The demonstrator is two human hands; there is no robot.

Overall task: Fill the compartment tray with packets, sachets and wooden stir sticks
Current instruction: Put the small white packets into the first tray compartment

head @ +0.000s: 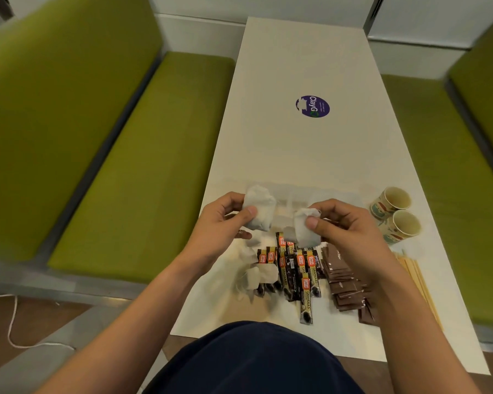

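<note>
White tea bags sit pinched in both hands: a bunch in the left hand, one in the right hand. Coffee sachets, brown packets and stir sticks lie loose on the worktop; the clear tray beyond looks unfilled.

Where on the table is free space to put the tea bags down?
The table is bare beyond both hands, around the purple sticker. It is crowded near the person: coffee sticks, brown sachets, stir sticks, paper cups.
</note>
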